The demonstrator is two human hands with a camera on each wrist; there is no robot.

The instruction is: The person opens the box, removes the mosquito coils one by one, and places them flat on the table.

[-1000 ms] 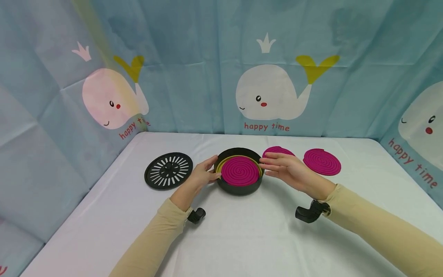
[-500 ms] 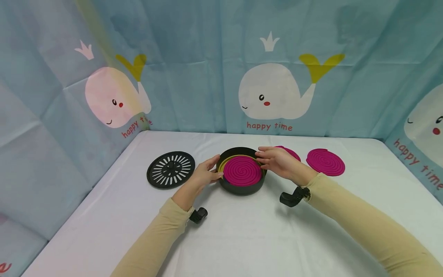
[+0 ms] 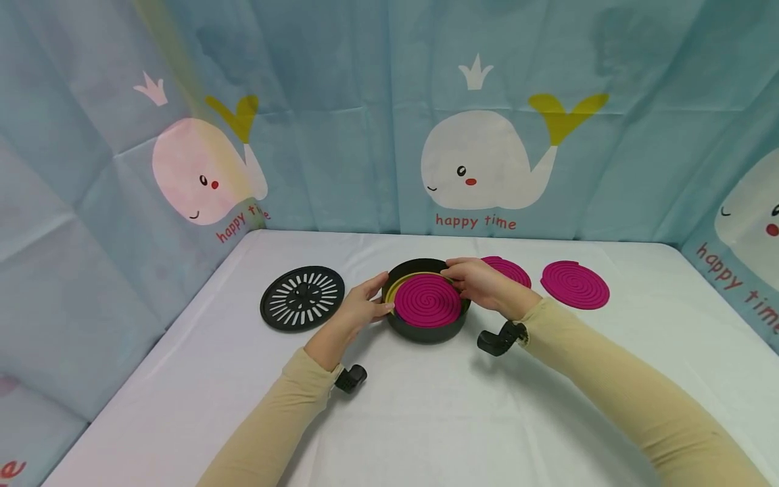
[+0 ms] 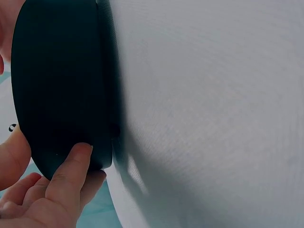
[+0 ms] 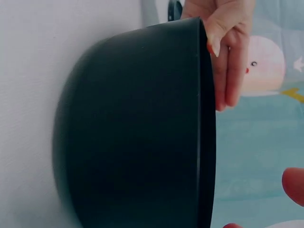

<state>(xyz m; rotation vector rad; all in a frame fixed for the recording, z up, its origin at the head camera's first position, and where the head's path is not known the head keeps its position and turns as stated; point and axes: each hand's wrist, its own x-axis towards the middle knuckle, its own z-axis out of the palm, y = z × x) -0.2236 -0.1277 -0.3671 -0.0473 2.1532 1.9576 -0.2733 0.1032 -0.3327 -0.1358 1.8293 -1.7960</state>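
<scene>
A black round mosquito coil holder (image 3: 426,333) with a yellowish inner ring (image 3: 390,296) stands on the white-covered table. Inside it lies a magenta mosquito coil (image 3: 428,300). My left hand (image 3: 359,306) holds the holder's left side, thumb at the rim and fingers against the outer wall (image 4: 57,95). At the upper right rim is my right hand (image 3: 483,284), its fingers bent over the rim near the coil's edge. In the right wrist view its thumb (image 5: 293,186) shows apart from the dark wall.
A black slotted lid (image 3: 302,298) lies to the left of the holder. On the right are two more magenta coils, one partly behind my right hand (image 3: 510,270) and one farther right (image 3: 575,285). A blue whale-print curtain (image 3: 341,169) hangs behind the table.
My right hand has moved left and inward, from beside the holder to over its upper right rim, its fingers bending more. My left hand stays on the holder's left side.
</scene>
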